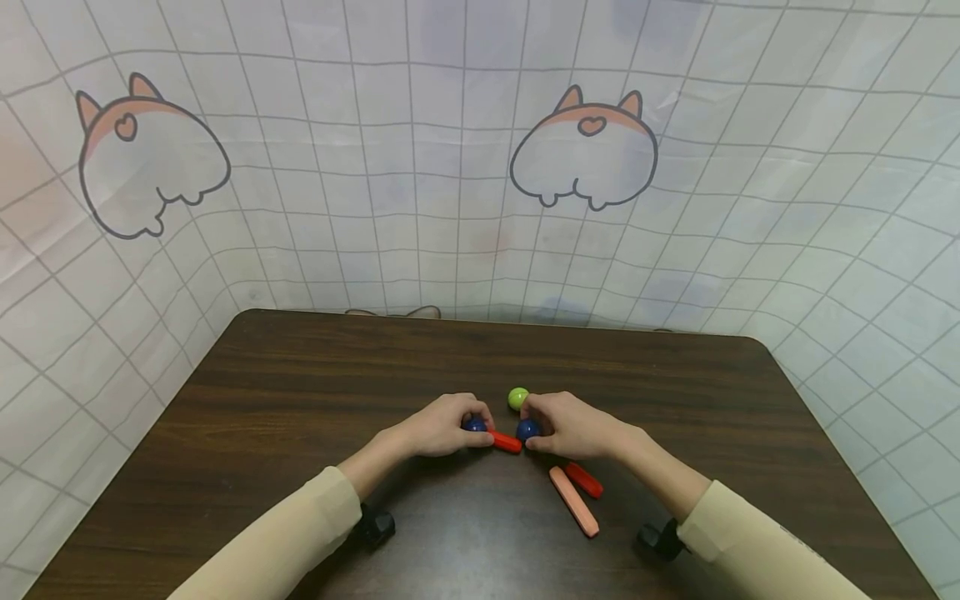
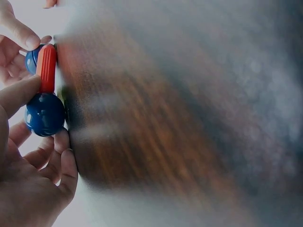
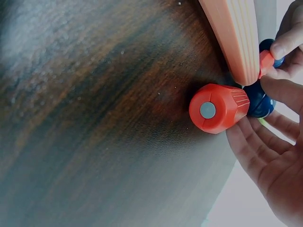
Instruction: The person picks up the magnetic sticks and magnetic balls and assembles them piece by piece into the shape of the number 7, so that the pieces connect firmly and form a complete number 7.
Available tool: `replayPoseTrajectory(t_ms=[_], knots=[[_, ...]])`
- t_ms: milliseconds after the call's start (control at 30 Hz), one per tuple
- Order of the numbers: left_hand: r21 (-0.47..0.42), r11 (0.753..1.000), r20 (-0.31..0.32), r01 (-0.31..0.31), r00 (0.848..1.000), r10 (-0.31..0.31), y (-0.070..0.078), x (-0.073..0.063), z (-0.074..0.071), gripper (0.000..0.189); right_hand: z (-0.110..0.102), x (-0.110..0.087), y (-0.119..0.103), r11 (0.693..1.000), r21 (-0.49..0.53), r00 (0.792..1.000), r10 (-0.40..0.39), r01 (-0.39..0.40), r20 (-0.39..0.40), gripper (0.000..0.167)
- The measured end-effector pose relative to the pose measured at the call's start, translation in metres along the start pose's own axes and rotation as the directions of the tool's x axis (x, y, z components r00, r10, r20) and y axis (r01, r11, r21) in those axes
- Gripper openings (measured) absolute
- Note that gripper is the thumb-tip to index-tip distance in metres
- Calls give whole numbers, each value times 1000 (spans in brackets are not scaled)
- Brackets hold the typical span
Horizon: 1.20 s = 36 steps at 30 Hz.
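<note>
One red rod between two blue balls, three pieces loose: I judge this an early stage.
My left fingers (image 2: 69,168) curl round the left blue ball (image 2: 45,114), thumb against the first red rod (image 1: 506,441), which runs from it toward four o'clock; my right fingers (image 3: 258,144) pinch the right blue ball (image 1: 528,428) at the rod's far end, parted only by the ball's width. The rod meets the left ball; whether it joins the right one I cannot tell. Left over on the dark bench (image 1: 337,367), as seen from the right ball, are a lime-green ball (image 1: 517,398) near twelve o'clock, a second red rod (image 1: 584,480) between four and five, and a salmon rod (image 1: 574,502) at five. Both blue balls look glossy; the first red rod is short, bright and ridged lengthwise.
</note>
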<state>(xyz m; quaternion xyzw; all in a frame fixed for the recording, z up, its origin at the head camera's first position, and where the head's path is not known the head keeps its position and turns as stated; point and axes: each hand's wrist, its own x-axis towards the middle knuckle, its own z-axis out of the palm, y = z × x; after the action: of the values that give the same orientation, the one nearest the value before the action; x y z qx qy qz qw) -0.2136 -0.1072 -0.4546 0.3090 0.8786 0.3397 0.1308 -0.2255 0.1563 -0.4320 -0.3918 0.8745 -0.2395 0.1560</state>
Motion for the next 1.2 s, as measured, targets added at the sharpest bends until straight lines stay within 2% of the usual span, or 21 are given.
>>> replayPoseTrajectory(t_ms=[300,967,1200], knots=[[-2,1000,6,-2,1000,2,-1,1,1,13,-2,-2,0,1000,14,1000,-14,14,-9,27],[57,998,-37,-39,998,41,1,-1,1,10,0,-7,2,997,71,1000,-17,17,-10,28],[50,998,-48,-27,998,29,1,0,0,12,0,-7,5,996,86,1000,-18,19,-14,29]])
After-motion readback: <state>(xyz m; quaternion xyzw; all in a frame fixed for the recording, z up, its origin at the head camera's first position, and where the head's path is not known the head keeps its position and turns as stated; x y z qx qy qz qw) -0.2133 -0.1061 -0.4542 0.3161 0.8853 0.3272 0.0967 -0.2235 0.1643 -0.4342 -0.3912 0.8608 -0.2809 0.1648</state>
